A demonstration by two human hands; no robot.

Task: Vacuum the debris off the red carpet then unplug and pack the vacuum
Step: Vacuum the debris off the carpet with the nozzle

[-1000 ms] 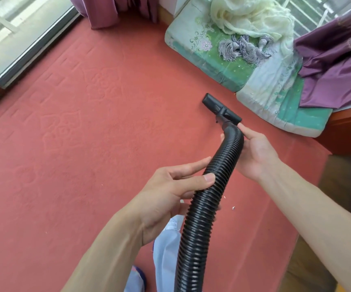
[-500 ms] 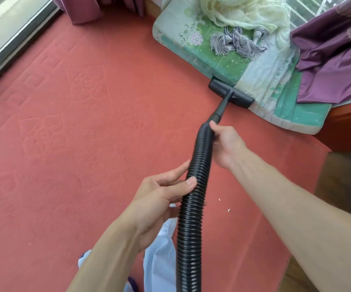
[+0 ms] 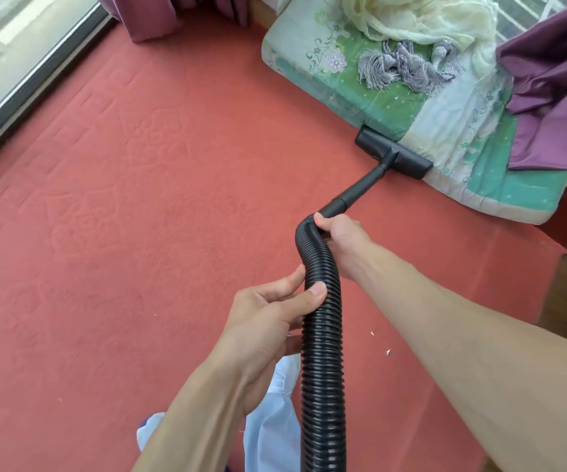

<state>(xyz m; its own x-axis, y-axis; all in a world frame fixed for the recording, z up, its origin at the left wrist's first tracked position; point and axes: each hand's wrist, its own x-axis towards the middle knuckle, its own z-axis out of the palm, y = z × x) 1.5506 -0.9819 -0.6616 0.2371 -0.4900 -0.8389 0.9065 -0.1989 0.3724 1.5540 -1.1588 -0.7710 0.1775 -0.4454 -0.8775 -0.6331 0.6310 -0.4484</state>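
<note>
Progress mid-vacuuming: your left grip [image 3: 268, 321] and right grip [image 3: 340, 240] clasp hose [image 3: 323, 335], nozzle [image 3: 394, 158] by mattress [image 3: 360, 100]; scraps [image 3: 388, 351] lie on red carpet [image 3: 139, 216]; unplugging, packing undone.

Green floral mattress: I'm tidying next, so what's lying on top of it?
Cream gauzy cloth, grey tassels and purple fabric lie on it; whatever is beneath them is covered.

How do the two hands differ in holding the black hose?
The right hand grips the hose at its bent top end, by the rigid tube; the left hand holds it lower, on the straight part. The right lies on the hose's right side, the left on its left. Both grip it.
</note>
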